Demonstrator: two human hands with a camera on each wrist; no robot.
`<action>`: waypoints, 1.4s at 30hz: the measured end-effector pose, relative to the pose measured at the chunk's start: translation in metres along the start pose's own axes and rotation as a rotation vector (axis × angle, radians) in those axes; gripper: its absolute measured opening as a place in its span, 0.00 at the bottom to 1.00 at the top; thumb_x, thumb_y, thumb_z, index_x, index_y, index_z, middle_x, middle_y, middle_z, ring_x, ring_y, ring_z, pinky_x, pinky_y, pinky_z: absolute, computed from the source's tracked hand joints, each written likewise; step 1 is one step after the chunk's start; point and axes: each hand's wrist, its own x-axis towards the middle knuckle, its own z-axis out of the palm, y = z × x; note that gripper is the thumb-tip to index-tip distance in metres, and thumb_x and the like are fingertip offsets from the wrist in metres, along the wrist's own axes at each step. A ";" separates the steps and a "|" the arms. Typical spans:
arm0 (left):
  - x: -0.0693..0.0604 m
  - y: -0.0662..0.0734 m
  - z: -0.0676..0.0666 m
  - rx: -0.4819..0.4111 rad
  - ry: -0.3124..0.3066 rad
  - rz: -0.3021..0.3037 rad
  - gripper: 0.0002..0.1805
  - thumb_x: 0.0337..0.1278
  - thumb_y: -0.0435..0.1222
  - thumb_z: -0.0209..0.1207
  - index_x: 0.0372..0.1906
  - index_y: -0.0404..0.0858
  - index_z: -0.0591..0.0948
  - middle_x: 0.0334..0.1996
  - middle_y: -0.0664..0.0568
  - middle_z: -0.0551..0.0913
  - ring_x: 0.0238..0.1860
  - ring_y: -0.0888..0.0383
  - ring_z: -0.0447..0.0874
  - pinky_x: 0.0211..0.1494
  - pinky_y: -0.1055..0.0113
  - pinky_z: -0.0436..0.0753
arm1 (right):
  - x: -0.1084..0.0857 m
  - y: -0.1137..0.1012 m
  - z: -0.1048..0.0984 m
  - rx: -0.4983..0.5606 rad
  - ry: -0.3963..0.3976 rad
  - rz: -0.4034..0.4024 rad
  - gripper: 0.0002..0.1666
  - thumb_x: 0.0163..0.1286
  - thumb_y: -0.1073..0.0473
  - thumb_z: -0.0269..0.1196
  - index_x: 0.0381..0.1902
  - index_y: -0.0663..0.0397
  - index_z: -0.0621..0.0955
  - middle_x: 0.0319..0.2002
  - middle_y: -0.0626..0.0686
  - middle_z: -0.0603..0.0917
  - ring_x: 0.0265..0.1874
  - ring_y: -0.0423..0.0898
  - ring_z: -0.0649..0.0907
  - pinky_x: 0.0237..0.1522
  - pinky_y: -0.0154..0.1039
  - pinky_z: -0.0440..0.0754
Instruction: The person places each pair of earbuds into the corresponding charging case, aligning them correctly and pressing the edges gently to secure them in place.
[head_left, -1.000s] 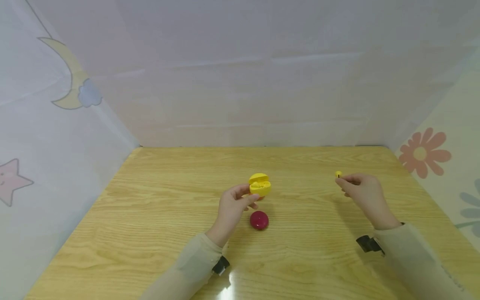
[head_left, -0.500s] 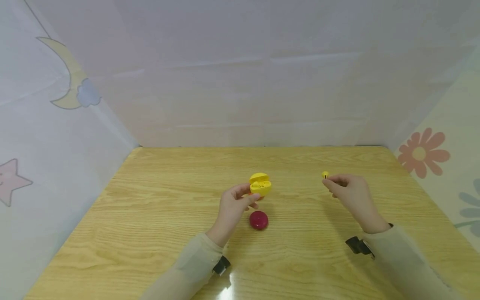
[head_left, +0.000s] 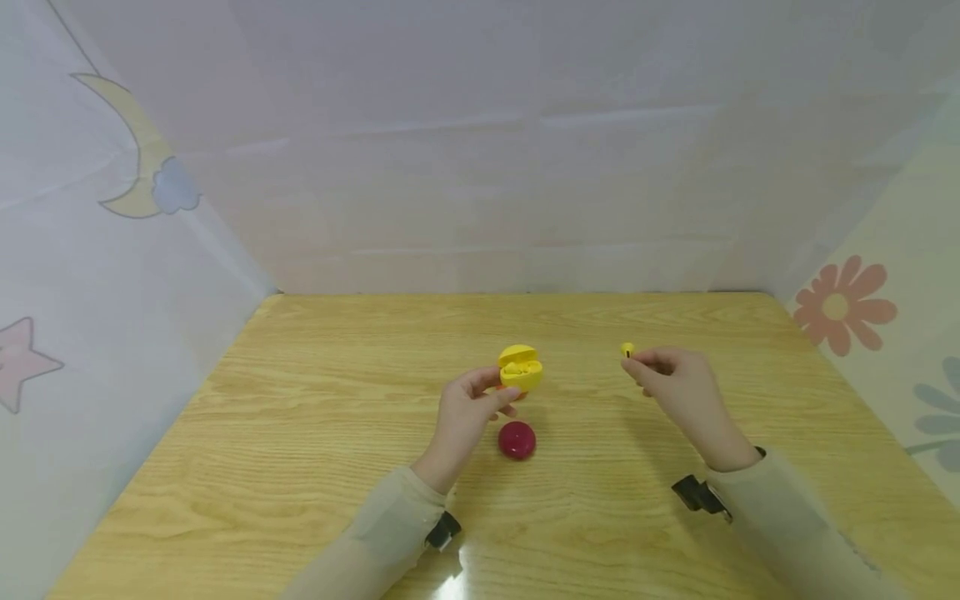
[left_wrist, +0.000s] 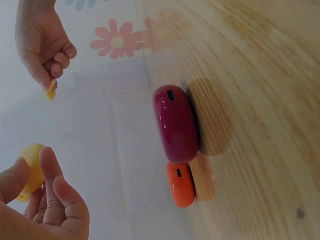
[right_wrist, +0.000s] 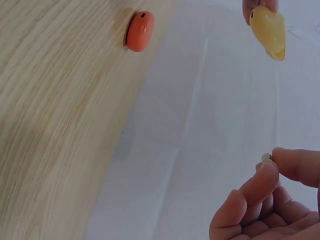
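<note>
My left hand [head_left: 467, 417] grips a yellow earbud case [head_left: 522, 380] above the table, its lid raised. Inside the case sits at least one yellow earbud [head_left: 512, 368]; the other slot is too small to make out. To the right, my right hand [head_left: 678, 387] pinches a single yellow earbud [head_left: 627, 349] by its stem between thumb and forefinger, apart from the case. A dark red case [head_left: 517, 440] lies closed on the table below my left hand. Behind it is an orange case [left_wrist: 180, 185], mostly hidden by the left hand in the head view.
The wooden table [head_left: 315, 375] ends at a pale cloth wall [head_left: 450, 200] at the back. Printed cloth also stands on the left and right sides. Each wrist carries a black camera strap [head_left: 701, 497].
My right hand has moved left with the earbud, nearer to the yellow case. The left hand and its case have stayed almost still.
</note>
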 end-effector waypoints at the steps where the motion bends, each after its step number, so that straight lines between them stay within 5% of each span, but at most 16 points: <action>1: 0.000 0.000 0.000 0.000 0.001 0.000 0.17 0.59 0.33 0.64 0.52 0.31 0.81 0.38 0.45 0.88 0.27 0.61 0.83 0.40 0.62 0.80 | 0.000 -0.001 0.001 0.003 -0.001 -0.004 0.22 0.71 0.52 0.61 0.46 0.70 0.82 0.36 0.54 0.84 0.27 0.39 0.79 0.31 0.33 0.80; 42: 0.003 -0.001 0.003 0.012 0.004 0.021 0.17 0.59 0.34 0.65 0.51 0.30 0.81 0.39 0.45 0.87 0.27 0.61 0.83 0.39 0.63 0.79 | -0.003 -0.039 0.057 0.150 0.019 -0.112 0.10 0.67 0.62 0.65 0.37 0.68 0.84 0.31 0.56 0.85 0.27 0.43 0.77 0.28 0.31 0.75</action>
